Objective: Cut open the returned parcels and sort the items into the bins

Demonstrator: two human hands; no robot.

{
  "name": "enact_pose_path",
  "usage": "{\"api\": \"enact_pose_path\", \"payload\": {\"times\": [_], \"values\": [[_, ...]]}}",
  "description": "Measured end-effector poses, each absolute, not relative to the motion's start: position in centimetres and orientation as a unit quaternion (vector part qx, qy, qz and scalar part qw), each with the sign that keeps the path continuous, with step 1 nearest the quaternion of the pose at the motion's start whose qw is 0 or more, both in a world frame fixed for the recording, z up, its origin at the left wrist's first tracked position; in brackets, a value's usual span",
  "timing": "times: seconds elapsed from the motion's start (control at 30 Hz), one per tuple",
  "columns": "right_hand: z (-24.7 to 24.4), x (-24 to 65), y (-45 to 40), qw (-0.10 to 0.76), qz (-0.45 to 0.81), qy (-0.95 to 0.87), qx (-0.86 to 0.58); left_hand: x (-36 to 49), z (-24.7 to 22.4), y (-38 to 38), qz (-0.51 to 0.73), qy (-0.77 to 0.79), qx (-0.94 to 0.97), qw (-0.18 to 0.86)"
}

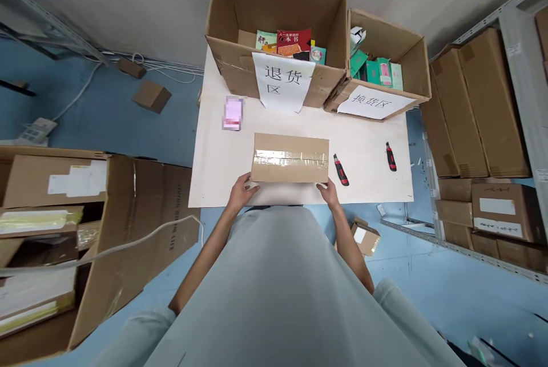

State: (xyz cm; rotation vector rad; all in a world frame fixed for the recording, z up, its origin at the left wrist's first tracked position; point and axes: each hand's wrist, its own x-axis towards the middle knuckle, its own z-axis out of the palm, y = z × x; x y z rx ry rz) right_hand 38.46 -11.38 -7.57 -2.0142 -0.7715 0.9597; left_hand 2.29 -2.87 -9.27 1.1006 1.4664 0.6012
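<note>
A closed cardboard box (291,173) with clear tape along its top lies on the white table in front of me. My left hand (243,191) grips its near left corner, fingers at the side and thumb towards the front edge. At the near right corner my right hand (329,192) holds it the same way. Just right of the box lies a red and black box cutter (341,170). A second box cutter (391,157) lies farther right. Behind the box to the left is a small pink item (233,113), blurred out.
Along the back of the table (216,184) stand two open cartons, a larger one (231,64) with books and a smaller one (417,73) with green packages, both with paper labels. A big carton (137,207) of parcels stands left; shelves with boxes (492,110) stand right.
</note>
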Motion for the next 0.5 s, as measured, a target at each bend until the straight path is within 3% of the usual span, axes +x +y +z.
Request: {"api": "enact_pose_path", "payload": {"times": [0.37,0.5], "values": [[-3.8,39.0,-9.9,0.457,0.33,-0.331,-0.756,2.2,-6.3,1.4,0.357,0.575,0.504,0.536],[-3.8,38.7,-8.2,0.431,0.374,-0.33,-0.752,2.8,-6.8,3.0,0.327,0.574,0.496,0.563]]}}
